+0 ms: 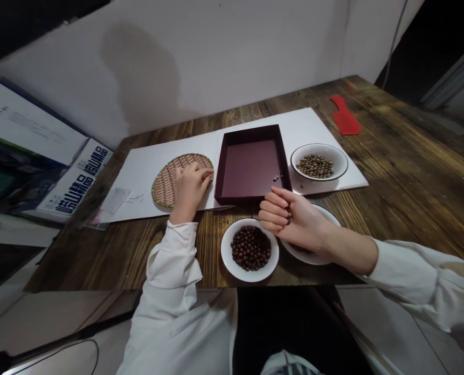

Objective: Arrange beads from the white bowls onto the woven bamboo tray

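My left hand (192,183) is over the round woven bamboo tray (164,183), its fingers bent and drawn together; whatever they hold, if anything, is hidden. My right hand (294,219) is turned palm up with its fingers curled in, and a small brown bead (289,214) shows between fingers and palm. It hovers above a white plate (308,256) that it mostly covers, close to the front edge of the dark red box (251,166). A few small pale beads (276,178) lie inside this box. Left of my right hand stands a white bowl (227,255) of dark brown beads (251,247).
A white rimmed bowl (343,161) of olive-brown beads (315,166) stands right of the box on a white board (302,122). Further right lies a red scraper (345,119). A small clear bag (115,200) is at the left, near printed cartons (73,192). The wall borders the table's back.
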The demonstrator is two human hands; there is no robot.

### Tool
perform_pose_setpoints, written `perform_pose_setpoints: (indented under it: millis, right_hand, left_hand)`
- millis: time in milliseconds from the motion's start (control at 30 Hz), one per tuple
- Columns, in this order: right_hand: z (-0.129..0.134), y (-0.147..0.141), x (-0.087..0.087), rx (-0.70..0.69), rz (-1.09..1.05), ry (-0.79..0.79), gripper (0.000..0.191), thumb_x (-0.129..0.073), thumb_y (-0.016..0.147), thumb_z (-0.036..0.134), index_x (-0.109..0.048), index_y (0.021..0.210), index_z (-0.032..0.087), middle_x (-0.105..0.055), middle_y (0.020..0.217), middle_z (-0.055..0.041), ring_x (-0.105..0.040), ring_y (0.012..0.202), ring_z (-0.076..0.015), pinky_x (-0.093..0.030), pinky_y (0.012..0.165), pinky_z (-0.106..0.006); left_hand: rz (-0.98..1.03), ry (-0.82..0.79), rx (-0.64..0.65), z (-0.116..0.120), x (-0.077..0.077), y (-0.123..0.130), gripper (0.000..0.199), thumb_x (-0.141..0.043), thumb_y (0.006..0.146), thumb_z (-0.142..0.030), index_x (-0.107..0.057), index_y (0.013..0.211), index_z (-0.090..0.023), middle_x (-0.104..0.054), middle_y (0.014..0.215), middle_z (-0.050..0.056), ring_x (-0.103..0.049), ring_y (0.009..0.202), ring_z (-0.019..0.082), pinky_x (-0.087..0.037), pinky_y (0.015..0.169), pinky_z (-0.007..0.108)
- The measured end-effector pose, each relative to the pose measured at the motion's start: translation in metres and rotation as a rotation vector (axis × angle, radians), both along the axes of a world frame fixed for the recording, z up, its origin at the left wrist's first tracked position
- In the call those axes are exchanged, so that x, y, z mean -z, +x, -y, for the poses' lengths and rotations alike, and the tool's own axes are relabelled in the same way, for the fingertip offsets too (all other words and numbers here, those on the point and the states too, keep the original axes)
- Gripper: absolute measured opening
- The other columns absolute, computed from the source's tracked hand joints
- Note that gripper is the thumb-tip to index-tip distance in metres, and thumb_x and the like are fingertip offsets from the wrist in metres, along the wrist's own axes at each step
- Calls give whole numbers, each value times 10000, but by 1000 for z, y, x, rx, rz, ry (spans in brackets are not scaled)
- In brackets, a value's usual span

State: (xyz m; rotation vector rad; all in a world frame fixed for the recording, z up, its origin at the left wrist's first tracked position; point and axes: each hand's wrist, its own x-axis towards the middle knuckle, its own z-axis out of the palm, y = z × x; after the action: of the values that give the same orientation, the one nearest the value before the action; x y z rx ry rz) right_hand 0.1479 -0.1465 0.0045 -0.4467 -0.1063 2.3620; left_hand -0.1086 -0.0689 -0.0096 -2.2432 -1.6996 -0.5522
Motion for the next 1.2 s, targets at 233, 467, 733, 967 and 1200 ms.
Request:
perform_pose_setpoints:
  millis: [233,467,733,967,1200]
  right_hand:
    - [-2,-1,-2,30,5,1,453,-266,1019,256,-115,595,198,-113,520,59,-166,430,-80,-175,439,-226]
    - [-2,0,-3,42,13,-4,446,-274,1023,258,-100,617,198,-124,525,55,-194,445,-89,-215,444,-227]
    - [-3,1,-6,19,55,14,490,-301,1042,310,-149,589,199,-110,478,74,-106,405,-80,-161,398,-218]
    - [-4,5,-8,-10,97,67,501,-295,1045,327,-187,573,199,-128,441,84,-70,358,-75,-188,386,-218]
    - [-9,11,-10,-2,124,159,517,-288,1048,328,-162,564,201,-122,413,91,-84,297,-61,-210,380,-211]
  left_hand:
    - [85,303,247,11,0,27,174,-537,972,-281,-693,1026,-226,-628,717,-11,-569,696,165,-354,755,343]
    - [33,437,537,30,-3,54,131,-565,938,-186,-641,1041,-214,-587,612,-53,-514,604,136,-357,735,324]
    - [31,352,612,33,4,63,140,-524,959,-195,-646,1024,-221,-598,609,-44,-509,578,125,-367,700,327]
    - [42,311,664,35,8,66,140,-510,974,-208,-633,1039,-209,-641,646,-29,-525,582,118,-354,686,317]
    - [73,235,721,37,14,65,188,-488,985,-233,-652,1075,-206,-613,590,-46,-494,491,81,-320,605,300]
